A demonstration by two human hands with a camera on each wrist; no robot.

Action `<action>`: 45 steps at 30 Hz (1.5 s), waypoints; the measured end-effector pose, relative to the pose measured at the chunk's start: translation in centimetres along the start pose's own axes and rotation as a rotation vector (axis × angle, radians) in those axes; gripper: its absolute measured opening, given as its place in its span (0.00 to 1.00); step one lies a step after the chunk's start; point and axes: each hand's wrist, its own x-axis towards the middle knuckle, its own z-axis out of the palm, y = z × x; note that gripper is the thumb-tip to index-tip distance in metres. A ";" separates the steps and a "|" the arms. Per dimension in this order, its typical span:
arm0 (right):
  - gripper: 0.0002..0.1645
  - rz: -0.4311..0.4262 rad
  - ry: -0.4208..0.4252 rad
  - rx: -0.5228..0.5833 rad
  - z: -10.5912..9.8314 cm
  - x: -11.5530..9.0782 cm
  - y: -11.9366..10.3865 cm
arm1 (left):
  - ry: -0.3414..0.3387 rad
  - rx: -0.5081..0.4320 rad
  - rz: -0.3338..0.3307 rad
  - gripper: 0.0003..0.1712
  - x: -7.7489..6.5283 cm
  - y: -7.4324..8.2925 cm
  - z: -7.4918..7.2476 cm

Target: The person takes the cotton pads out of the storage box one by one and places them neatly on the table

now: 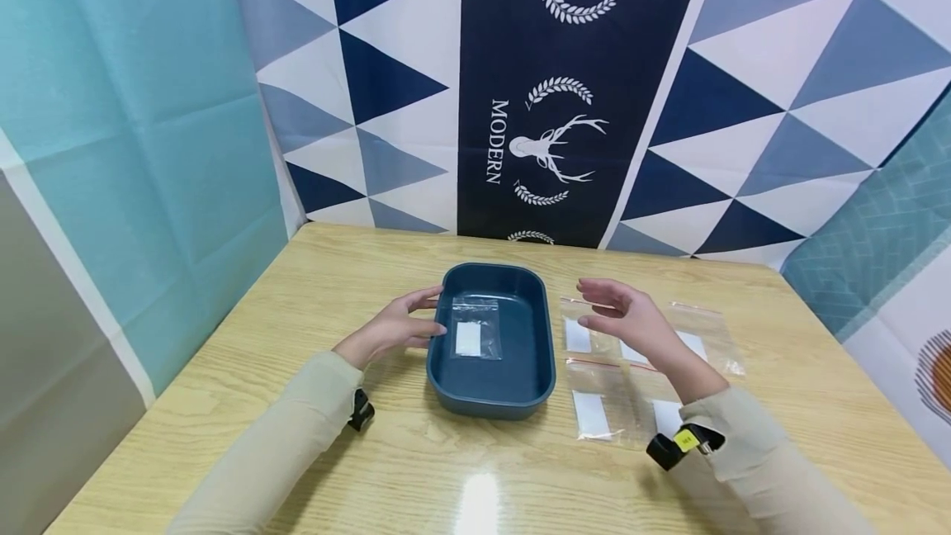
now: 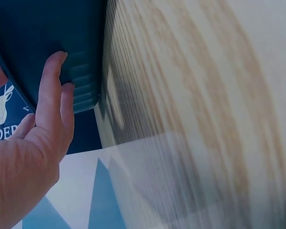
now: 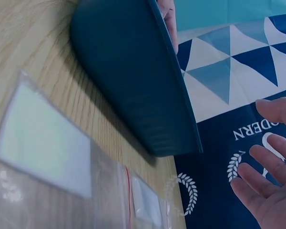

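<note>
A dark blue plastic bin (image 1: 490, 406) stands upright on the table, with one clear zip bag (image 1: 488, 329) holding a white card inside it. My left hand (image 1: 397, 324) grips the bin's left side; its thumb comes over the rim while the fingers lie along the outer wall, as the left wrist view (image 2: 45, 129) of the hand shows. To the right, my right hand (image 1: 631, 324) hovers above the loose zip bags, its fingers spread and slightly bent, holding nothing. Several clear zip bags (image 1: 594, 403) with white cards lie flat between the bin and that forearm.
The wooden table (image 1: 357, 262) runs back to a wall hanging (image 1: 550, 147) with triangles and a deer print. A teal curtain (image 1: 171, 147) hangs at the left. Dark straps with small devices circle both wrists, one device (image 1: 672, 448) below the right sleeve.
</note>
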 end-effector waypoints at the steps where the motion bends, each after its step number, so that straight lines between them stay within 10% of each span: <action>1: 0.35 0.005 0.001 -0.003 0.1 0.1 -0.1 | 0.000 0.001 0.002 0.44 0.0 0.0 0.0; 45: 0.28 0.110 0.072 0.115 7.3 11.2 -4.2 | -0.032 -0.013 0.012 0.44 -0.1 0.0 -0.1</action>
